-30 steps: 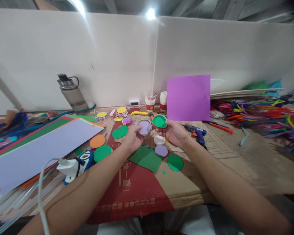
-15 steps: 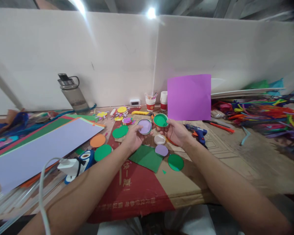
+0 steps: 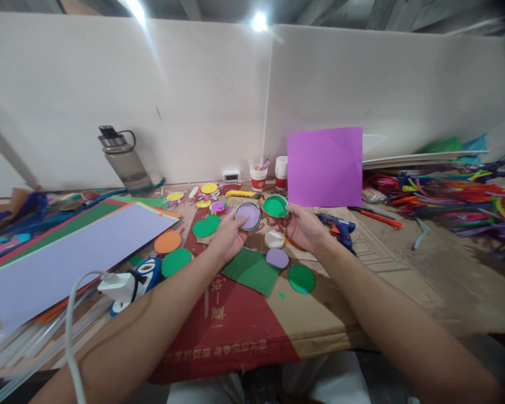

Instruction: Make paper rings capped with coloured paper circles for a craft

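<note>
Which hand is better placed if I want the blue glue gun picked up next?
Probably the right hand: the blue glue gun lies just to its right, while the left hand is farther away. Both are occupied, though: the right holds the green-faced round piece, the left the lilac-faced round piece.

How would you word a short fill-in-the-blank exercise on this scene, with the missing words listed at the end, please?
1. The left hand holds the lilac-faced disc, while the face of the other disc, in the right hand, is ____.
2. The glue gun beyond the right forearm has a ____ body.
3. The large purple sheet stands upright to the ____ of the stacked cups.

Missing words: green; blue; right.
</note>
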Demonstrator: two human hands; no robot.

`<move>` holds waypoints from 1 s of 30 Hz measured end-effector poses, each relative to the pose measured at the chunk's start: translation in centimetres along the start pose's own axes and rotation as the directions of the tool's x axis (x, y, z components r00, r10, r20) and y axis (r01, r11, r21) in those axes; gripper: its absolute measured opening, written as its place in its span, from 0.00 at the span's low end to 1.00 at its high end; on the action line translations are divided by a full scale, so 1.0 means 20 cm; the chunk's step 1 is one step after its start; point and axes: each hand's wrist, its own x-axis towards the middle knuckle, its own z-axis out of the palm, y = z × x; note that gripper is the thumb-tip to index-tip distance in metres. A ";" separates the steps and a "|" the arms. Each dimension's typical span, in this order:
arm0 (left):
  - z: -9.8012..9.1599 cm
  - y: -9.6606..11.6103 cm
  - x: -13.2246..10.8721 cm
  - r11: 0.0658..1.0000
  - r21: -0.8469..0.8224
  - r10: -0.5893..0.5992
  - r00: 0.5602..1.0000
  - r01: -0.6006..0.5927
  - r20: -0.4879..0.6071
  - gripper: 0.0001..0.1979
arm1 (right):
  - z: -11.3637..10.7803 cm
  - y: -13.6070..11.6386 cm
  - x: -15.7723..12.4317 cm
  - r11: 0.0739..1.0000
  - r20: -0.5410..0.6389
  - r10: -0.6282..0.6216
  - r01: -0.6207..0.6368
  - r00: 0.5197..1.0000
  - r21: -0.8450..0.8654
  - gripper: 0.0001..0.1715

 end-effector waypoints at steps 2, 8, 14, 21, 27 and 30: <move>0.00 0.00 0.00 1.000 -0.011 0.003 1.000 -0.003 -0.002 0.21 | 0.00 0.00 0.00 1.000 0.001 -0.005 0.005 1.000 0.000 0.08; -0.01 0.02 0.01 0.987 -0.141 -0.074 0.997 0.072 -0.007 0.09 | 0.00 0.00 0.00 1.000 -0.015 0.005 -0.004 1.000 0.021 0.08; 0.00 0.04 0.01 0.984 -0.154 -0.092 0.996 0.092 0.006 0.17 | 0.01 0.00 -0.01 1.000 -0.012 -0.012 0.012 1.000 0.004 0.08; 0.00 0.01 0.02 0.985 -0.154 -0.071 0.997 0.076 0.038 0.13 | 0.03 0.01 -0.02 0.992 -0.012 -0.097 0.096 0.995 -0.079 0.07; -0.01 -0.01 0.02 0.986 -0.162 -0.036 0.995 0.051 0.094 0.08 | 0.02 0.02 -0.02 0.964 0.045 -0.159 0.165 0.986 -0.207 0.13; -0.01 -0.01 0.00 0.994 -0.106 0.026 0.984 -0.007 0.175 0.13 | 0.01 0.02 -0.01 0.887 0.060 -0.246 0.250 0.967 -0.388 0.14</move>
